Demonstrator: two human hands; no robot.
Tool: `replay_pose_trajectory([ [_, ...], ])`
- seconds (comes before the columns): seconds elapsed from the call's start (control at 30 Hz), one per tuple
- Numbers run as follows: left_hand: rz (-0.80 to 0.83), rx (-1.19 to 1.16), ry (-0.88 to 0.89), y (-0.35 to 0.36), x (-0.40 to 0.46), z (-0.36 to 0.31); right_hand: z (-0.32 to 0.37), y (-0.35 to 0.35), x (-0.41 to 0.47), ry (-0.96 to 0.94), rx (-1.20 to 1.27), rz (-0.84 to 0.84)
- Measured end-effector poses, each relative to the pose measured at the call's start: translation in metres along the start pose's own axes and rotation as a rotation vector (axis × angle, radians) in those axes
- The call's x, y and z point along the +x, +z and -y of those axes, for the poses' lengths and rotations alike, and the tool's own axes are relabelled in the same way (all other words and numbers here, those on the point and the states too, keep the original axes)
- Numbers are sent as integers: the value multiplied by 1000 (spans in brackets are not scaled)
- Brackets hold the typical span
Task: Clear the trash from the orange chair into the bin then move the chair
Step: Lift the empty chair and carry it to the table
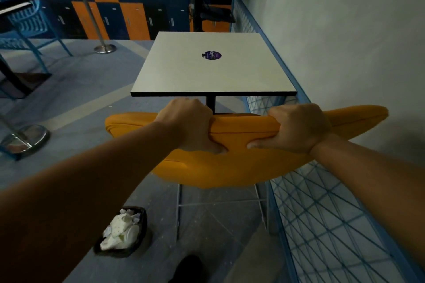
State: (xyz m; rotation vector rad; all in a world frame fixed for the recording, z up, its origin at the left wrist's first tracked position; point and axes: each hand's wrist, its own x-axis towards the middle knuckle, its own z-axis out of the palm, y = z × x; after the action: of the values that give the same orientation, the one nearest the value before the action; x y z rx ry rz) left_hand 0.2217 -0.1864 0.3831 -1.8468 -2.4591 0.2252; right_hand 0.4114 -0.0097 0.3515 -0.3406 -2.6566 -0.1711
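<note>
The orange chair (232, 165) faces a white square table (211, 69), and I see its padded backrest from behind. My left hand (188, 122) grips the top edge of the backrest left of centre. My right hand (296, 126) grips the same edge right of centre. Thin metal chair legs (179, 209) show below the shell. A small black bin (138, 248) stands on the floor at lower left, filled with crumpled white paper trash (122, 230). The chair seat is hidden behind the backrest.
A blue wire-mesh fence (322, 225) runs along the wall on the right, close to the chair. Chrome stanchion bases (25, 138) (104, 48) stand on the left. A blue chair (30, 23) and dark table sit far left. Blue and orange lockers (128, 7) line the back. My shoe (190, 269) is at the bottom.
</note>
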Motion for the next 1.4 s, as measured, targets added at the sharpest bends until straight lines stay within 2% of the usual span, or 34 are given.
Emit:
replay_pose_trajectory([
  [0.3,66,13,-73,3,-29,5,27,2,-9,-53,-21,7],
  [0.57,21,68,-61,2,-16,19,22,7,11,-63,-28,-36],
  [1.4,-123,33,-105,17,165,123,-70,88,180,24,-44,51],
])
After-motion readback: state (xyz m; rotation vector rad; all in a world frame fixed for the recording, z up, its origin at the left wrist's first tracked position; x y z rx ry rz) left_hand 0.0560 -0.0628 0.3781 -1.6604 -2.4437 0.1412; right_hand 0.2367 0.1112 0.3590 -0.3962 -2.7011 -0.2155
